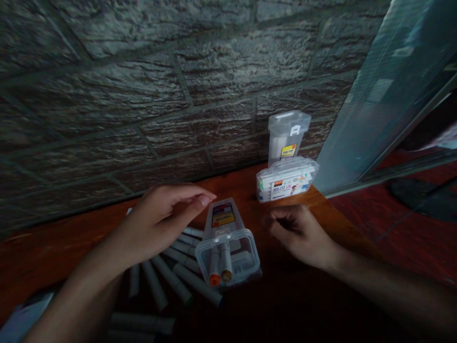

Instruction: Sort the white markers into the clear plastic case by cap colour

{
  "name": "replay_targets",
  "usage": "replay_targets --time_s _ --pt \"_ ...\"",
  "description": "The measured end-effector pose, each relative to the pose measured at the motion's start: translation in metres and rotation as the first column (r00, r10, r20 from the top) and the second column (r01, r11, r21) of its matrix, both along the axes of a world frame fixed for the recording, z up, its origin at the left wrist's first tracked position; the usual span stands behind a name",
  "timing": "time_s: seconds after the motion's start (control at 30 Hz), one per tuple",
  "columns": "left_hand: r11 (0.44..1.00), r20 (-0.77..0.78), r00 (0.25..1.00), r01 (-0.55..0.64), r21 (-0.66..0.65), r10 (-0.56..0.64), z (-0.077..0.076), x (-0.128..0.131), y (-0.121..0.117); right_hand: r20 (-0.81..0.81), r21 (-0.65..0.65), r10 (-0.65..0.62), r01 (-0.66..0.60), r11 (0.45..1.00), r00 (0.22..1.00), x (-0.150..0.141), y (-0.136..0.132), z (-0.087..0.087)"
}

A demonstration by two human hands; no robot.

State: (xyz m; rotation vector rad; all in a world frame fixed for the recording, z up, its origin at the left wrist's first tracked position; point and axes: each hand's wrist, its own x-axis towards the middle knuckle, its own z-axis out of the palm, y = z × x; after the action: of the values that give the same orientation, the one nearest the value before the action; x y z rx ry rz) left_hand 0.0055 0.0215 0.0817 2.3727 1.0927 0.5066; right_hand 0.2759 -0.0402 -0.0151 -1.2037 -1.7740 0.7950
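A clear plastic marker case lies on its side with its open end toward me, holding two markers, one orange-ended and one brownish-ended. Just left of its far end is my left hand, thumb and index finger drawn together with nothing visible between them. Several pale markers are spread on the table below that hand. To the right of the case, apart from it, my right hand is loosely curled closed, with no object showing in it.
A printed clear box of markers stands behind my right hand, with a tall translucent container behind it. The wooden table meets a stone-block wall. A glass panel rises at the right.
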Motion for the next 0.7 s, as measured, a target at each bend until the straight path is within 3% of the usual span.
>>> replay_targets --time_s 0.1,0.27,0.37,0.43,0.53,0.7 --pt "0.996 0.003 0.997 -0.075 0.047 0.075 -0.002 -0.003 0.004 0.039 -0.041 0.038 -0.037 0.999 0.999 -0.003 -0.002 -0.003" --pt "0.982 -0.007 0.988 -0.151 0.114 0.153 0.005 -0.014 0.002 0.028 -0.006 0.020 -0.020 1.000 0.999 -0.004 -0.002 -0.004" --pt "0.974 -0.024 0.984 -0.169 0.151 0.175 0.001 -0.028 -0.005 0.018 0.030 0.031 -0.031 0.999 0.999 -0.004 -0.001 -0.005" --pt "0.966 -0.032 0.985 -0.162 0.199 0.171 -0.009 -0.039 -0.012 -0.002 0.076 0.030 -0.030 0.997 1.000 -0.003 -0.002 -0.003" --pt "0.983 -0.089 0.987 -0.122 0.137 0.135 -0.031 -0.056 -0.025 -0.055 0.158 0.021 -0.012 0.987 0.998 -0.002 -0.006 0.004" --pt "0.989 -0.026 0.996 -0.081 0.123 0.085 -0.061 -0.070 -0.039 -0.086 0.324 0.045 -0.015 0.946 0.995 0.001 -0.017 0.014"
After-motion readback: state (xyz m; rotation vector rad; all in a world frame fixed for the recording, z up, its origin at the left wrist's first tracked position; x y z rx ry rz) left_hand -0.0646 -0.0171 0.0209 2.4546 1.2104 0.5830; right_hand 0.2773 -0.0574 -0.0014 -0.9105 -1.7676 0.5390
